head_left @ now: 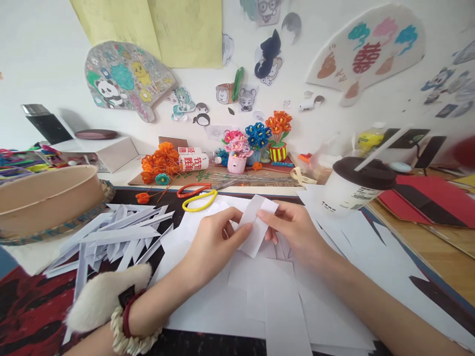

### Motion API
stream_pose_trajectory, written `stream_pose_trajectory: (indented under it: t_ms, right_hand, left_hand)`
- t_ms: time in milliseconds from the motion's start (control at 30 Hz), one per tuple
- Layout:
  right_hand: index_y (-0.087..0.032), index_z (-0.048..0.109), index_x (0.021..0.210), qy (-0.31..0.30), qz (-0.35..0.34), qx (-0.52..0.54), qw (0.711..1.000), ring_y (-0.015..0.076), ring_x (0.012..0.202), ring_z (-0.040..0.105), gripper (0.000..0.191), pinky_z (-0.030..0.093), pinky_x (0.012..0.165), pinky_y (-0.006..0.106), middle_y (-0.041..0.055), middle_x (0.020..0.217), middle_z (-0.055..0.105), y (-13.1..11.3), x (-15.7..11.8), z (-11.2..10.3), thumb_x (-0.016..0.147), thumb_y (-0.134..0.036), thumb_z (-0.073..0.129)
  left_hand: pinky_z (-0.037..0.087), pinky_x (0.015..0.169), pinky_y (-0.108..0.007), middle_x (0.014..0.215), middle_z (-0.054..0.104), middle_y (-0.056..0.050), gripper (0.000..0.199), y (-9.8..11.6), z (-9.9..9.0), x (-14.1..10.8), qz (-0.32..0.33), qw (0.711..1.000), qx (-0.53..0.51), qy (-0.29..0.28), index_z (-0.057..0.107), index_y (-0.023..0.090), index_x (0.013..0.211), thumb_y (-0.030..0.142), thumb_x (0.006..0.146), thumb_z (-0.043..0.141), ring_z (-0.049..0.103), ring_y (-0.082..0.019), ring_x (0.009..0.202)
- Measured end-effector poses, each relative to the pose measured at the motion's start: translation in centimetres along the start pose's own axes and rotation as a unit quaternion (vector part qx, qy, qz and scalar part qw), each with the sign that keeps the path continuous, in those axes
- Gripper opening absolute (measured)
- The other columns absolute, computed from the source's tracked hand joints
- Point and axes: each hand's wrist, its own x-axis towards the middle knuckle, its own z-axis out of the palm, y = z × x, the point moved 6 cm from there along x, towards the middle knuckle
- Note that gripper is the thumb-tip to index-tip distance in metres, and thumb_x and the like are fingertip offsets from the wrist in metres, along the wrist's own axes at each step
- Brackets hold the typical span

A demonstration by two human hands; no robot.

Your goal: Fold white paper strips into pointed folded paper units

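A small piece of white paper, with a crease or overlapping layer along it, is held up between both hands above the table. My left hand pinches its lower left side, thumb on the front. On the right side, my right hand grips it with the thumb in front and the fingers behind, partly hidden. Beneath the hands lie loose white paper strips on larger white sheets. A heap of folded white paper strips lies to the left of my left hand.
Scissors with red and yellow handles lie beyond the hands. A lidded cup with a straw stands right; a round wooden container sits left. A fluffy white item lies near my left forearm. Pipe-cleaner flowers line the back.
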Motion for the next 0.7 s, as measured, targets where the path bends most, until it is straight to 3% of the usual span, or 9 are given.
stream_pose_trajectory:
  t_ms: [167,333,400,500,567,633,700]
  right_hand:
    - [-0.017,0.066,0.076,-0.007,0.010,-0.013,1.000,0.0126,0.049,0.056,0.023,0.043,0.046,0.026,-0.0012,0.056,0.060,-0.1,0.1,0.3,0.075,-0.039,0.072]
    - [-0.016,0.067,0.071,-0.013,0.018,-0.053,0.998,0.0078,0.043,0.043,0.019,0.033,0.041,0.021,-0.0058,0.049,0.050,-0.5,0.1,0.0,0.073,-0.034,0.072]
    - [-0.015,0.065,0.063,-0.012,0.018,-0.044,0.999,0.0077,0.043,0.044,0.022,0.033,0.040,0.021,-0.0048,0.048,0.051,-0.8,0.2,-0.4,0.071,-0.033,0.074]
    - [-0.013,0.065,0.063,0.041,-0.008,0.004,0.999,0.0100,0.047,0.053,0.025,0.037,0.043,0.022,0.0021,0.057,0.064,-1.3,0.6,-2.0,0.070,-0.035,0.074]
    - [-0.011,0.069,0.072,0.088,-0.017,0.040,0.995,0.0106,0.053,0.058,0.024,0.042,0.047,0.022,0.0089,0.076,0.072,-1.3,0.9,-3.3,0.072,-0.035,0.073]
    - [-0.012,0.070,0.085,0.111,-0.003,0.053,0.992,0.0112,0.057,0.062,0.024,0.046,0.051,0.023,0.0131,0.098,0.073,-0.9,1.3,-4.2,0.074,-0.033,0.070]
    - [-0.014,0.065,0.107,0.144,0.021,0.022,0.989,0.0116,0.052,0.062,0.035,0.047,0.048,0.024,0.0107,0.098,0.073,-0.3,1.5,-5.0,0.074,-0.027,0.066]
  left_hand:
    - [0.031,0.048,-0.021,0.056,0.049,0.006,0.016,0.1,-0.5,0.2,0.005,0.999,0.021,0.031,0.064,0.017,0.078,0.028,0.086,0.054,0.041,-0.009,0.049]
    - [0.032,0.048,-0.022,0.054,0.050,0.006,0.018,0.0,-0.7,0.1,-0.007,0.998,0.036,0.041,0.064,0.018,0.078,0.031,0.086,0.055,0.043,-0.010,0.048]
    - [0.036,0.050,-0.022,0.062,0.058,0.003,0.017,-0.2,-0.9,0.0,-0.001,0.998,0.042,0.050,0.064,0.018,0.081,0.031,0.087,0.054,0.048,-0.011,0.052]
    - [0.043,0.056,-0.023,0.090,0.067,-0.002,0.011,0.1,-1.8,-0.1,0.039,0.993,0.049,0.101,0.064,0.019,0.091,0.024,0.085,0.056,0.056,-0.012,0.065]
    - [0.045,0.059,-0.024,0.099,0.066,-0.004,0.012,1.4,-3.0,0.0,0.073,0.985,0.048,0.150,0.063,0.019,0.093,0.019,0.084,0.056,0.057,-0.013,0.069]
    - [0.046,0.062,-0.026,0.096,0.066,-0.004,0.013,4.0,-4.2,-0.2,0.133,0.973,0.046,0.185,0.063,0.019,0.092,0.015,0.086,0.052,0.058,-0.014,0.072]
    - [0.048,0.069,-0.028,0.090,0.067,-0.004,0.018,6.5,-4.9,-1.7,0.218,0.956,0.046,0.191,0.065,0.021,0.088,0.013,0.089,0.048,0.060,-0.016,0.080]
